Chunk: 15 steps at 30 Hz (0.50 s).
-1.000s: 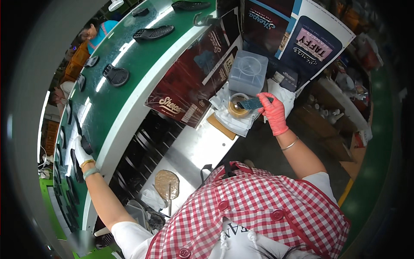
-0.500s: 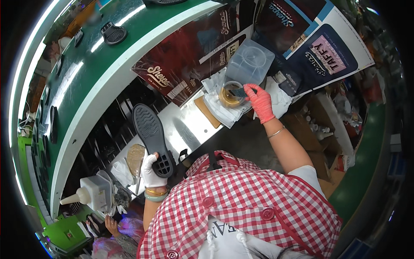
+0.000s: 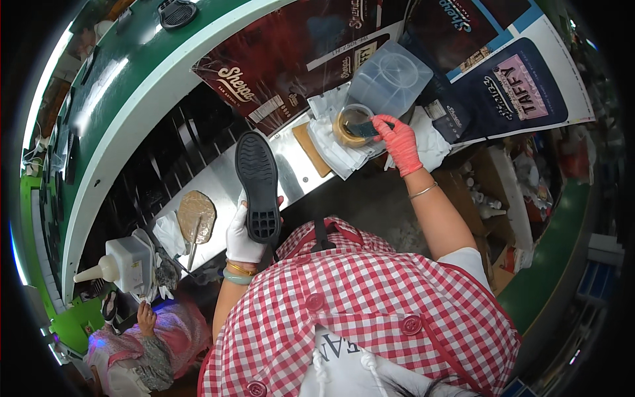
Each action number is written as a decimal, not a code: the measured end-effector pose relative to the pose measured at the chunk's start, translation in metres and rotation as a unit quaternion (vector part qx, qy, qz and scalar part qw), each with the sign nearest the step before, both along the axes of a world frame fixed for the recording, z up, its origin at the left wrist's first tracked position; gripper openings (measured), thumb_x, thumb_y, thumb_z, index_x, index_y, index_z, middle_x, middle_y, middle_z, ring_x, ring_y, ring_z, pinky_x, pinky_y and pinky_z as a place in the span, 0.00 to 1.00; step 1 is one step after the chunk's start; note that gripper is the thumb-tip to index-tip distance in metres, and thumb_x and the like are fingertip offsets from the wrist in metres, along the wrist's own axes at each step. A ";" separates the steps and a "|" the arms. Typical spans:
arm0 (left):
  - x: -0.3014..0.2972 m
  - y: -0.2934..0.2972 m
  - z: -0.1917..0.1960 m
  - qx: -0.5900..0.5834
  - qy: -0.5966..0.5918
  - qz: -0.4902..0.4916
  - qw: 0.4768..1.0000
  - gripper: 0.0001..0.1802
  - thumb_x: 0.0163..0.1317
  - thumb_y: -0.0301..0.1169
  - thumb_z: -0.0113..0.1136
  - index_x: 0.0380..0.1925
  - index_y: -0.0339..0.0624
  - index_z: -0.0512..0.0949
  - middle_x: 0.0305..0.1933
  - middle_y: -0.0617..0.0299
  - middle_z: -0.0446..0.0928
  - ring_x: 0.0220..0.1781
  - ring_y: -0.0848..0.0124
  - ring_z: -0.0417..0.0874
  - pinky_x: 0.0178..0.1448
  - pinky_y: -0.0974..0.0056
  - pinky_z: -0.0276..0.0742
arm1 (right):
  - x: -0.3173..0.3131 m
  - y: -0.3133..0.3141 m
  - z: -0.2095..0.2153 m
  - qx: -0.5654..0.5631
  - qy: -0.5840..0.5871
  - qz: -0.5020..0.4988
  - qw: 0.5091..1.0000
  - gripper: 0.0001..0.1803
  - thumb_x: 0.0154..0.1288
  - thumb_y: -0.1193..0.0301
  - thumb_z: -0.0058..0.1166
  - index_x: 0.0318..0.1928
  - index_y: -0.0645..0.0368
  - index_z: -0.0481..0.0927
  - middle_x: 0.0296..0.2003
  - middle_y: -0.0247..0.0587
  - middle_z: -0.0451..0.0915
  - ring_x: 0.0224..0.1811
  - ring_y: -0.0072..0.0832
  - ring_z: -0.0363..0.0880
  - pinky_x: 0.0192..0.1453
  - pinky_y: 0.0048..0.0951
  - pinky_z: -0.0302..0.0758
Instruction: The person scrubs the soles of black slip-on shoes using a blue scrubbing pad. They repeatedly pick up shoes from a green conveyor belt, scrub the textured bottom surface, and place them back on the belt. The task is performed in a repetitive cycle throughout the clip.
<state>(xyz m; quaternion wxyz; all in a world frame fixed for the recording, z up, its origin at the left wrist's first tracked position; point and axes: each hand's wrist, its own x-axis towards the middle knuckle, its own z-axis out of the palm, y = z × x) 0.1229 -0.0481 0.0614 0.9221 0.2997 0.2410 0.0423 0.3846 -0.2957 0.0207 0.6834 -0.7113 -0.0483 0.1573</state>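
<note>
My left hand (image 3: 244,233), in a white glove, grips a black shoe sole (image 3: 256,173) at its heel end. The ridged tread faces up and the toe points away from me. My right hand (image 3: 399,143), in a pink glove, pinches a dark brush (image 3: 366,129). Its far end dips into a clear plastic cup (image 3: 358,114) with yellowish glue-like stuff at the bottom; the tip is hard to make out. The cup stands on white cloths (image 3: 338,151) beside a larger translucent plastic container (image 3: 390,79).
A tan strip (image 3: 311,149) and a brown round pad (image 3: 196,216) lie on the metal bench (image 3: 281,159). A white squeeze bottle (image 3: 126,263) is at lower left, near another person's hand (image 3: 146,319). A green conveyor belt (image 3: 132,53) curves along the left with soles on it. Printed sheets (image 3: 291,59) line the back.
My left hand has shifted the sole rightward and turned it more upright, tread toward me. The right hand keeps the brush in the cup, tilted slightly differently. The whole view has shifted a little.
</note>
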 end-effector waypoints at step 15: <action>0.011 -0.017 0.013 -0.080 -0.077 0.038 0.993 0.44 0.58 0.70 0.30 0.67 0.55 0.55 0.59 0.50 0.67 0.53 0.51 0.76 0.48 0.52 0.78 | -0.104 0.080 0.127 0.152 0.057 0.151 0.975 0.14 0.68 0.64 0.49 0.42 0.61 0.79 0.29 0.35 0.81 0.25 0.16 0.78 0.23 0.13 0.69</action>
